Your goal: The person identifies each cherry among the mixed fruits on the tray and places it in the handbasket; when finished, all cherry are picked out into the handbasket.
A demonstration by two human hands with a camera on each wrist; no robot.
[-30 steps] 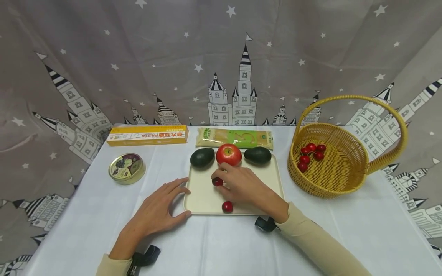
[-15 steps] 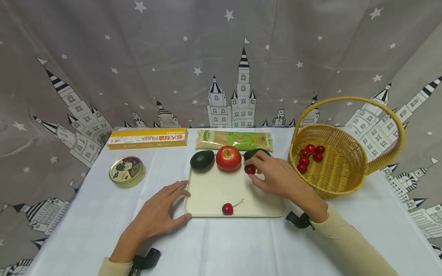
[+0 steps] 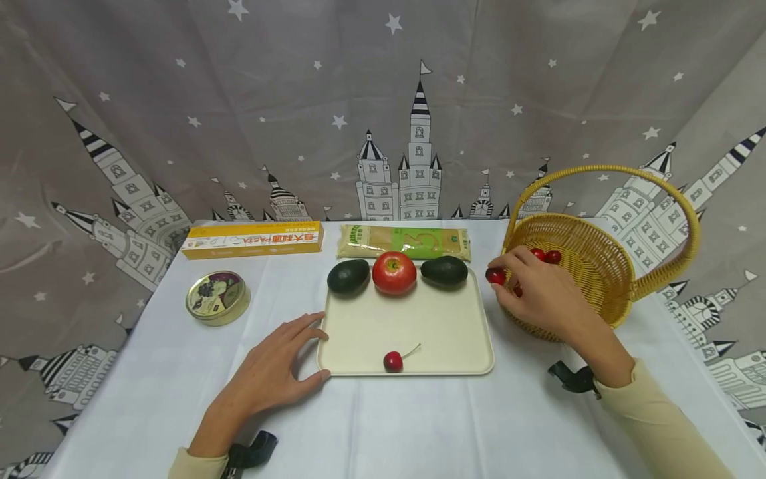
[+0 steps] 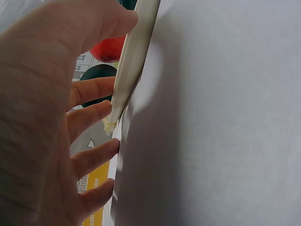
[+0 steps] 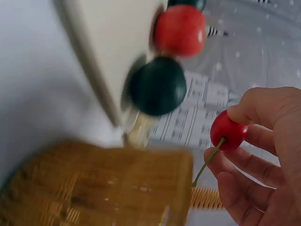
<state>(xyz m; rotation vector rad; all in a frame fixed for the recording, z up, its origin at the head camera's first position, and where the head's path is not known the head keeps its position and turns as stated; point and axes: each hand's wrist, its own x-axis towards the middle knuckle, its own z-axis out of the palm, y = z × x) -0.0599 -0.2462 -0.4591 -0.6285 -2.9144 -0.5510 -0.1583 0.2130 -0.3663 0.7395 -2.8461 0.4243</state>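
Observation:
My right hand (image 3: pixel 541 293) pinches a cherry (image 5: pixel 229 130) between thumb and fingers, its green stem hanging free. In the head view that hand is over the left rim of the wicker basket (image 3: pixel 604 319), partly hiding the cherries (image 3: pixel 553 257) inside. My left hand (image 3: pixel 269 369) rests at the left edge of the cream tray (image 3: pixel 443 332), its fingers spread and touching the rim. Near the tray's front edge lies one cherry (image 3: pixel 393 361) with its stem. A red apple (image 3: pixel 394 273) sits at the tray's back between two avocados (image 3: pixel 348 277).
Behind the tray lies a green and yellow noodle packet (image 3: pixel 403 241). At the back left is a yellow pasta box (image 3: pixel 253 240), with a round tin (image 3: pixel 218 297) in front of it. The basket's tall handle (image 3: pixel 604 167) arches over its opening.
My right hand has carried the pinched cherry from the middle of the tray rightward to the basket's rim. The left hand has stayed at the tray's edge.

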